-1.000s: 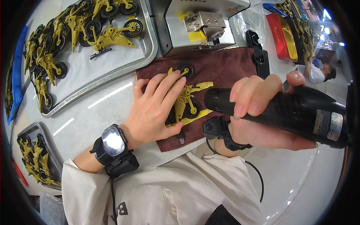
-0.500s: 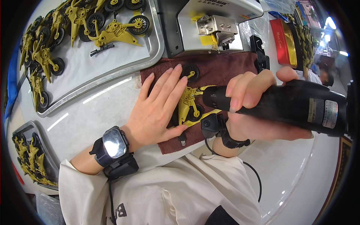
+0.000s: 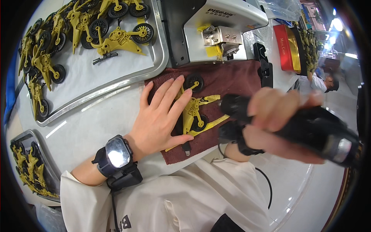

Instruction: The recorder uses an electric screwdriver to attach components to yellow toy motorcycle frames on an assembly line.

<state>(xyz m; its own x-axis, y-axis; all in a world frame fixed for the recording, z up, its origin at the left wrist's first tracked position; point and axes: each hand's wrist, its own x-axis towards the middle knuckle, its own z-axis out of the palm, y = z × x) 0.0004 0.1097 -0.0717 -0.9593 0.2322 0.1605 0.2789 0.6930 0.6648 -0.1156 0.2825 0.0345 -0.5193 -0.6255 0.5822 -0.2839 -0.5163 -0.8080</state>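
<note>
Broadly spread, the left hand point(image 3: 156, 114) rests on a yellow plastic toy motorcycle point(image 3: 190, 112) atop a plush maroon towel point(image 3: 235, 79); at the motorcycle's three o'clock, the right hand point(image 3: 270, 116) grasps a cylindrical black power screwdriver point(image 3: 315, 129).

The one view looks from the wearer's head, through the left of two side-by-side fisheye lenses, facing steeply down across the near edge of the desk point(image 3: 87, 118). It sits close: the left hand point(image 3: 156, 114) and right hand point(image 3: 280, 123) loom large mid-view, the torso point(image 3: 166, 197) below. Beyond the desk's far right, it reaches into the room point(image 3: 348, 71).
</note>
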